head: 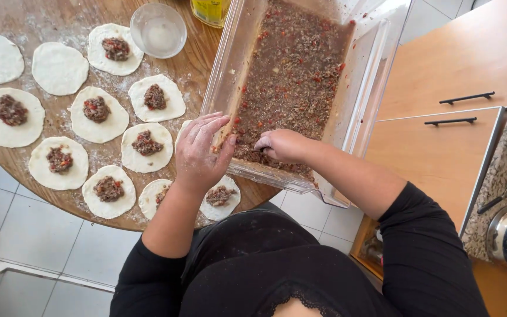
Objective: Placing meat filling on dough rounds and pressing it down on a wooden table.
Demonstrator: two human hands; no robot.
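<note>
Filling (293, 76), a brown minced mix with red flecks, lies in a clear rectangular dish (366, 100) that rests on the right edge of the round wooden tabletop (192, 73) and overhangs it toward the floor tiles.

My left hand (202, 154) rests against the near left wall of the dish, fingers extended and held close together, palm down, gripping nothing that I can see.

My right hand (281, 145) is inside the dish at its near end, fingers curled down into the filling; whatever they pinch is hidden beneath the hand.

Dough rounds (98, 114) lie in rows on the floured tabletop to the left of the dish. Most carry a small mound of filling at the centre; three at the far left (60, 67) are bare. Two filled rounds lie just beneath my left wrist (220, 196).

An empty clear bowl (158, 30) stands near the far left corner of the dish. A yellow container (209, 10) stands just beyond it, cut off by the frame.
</note>
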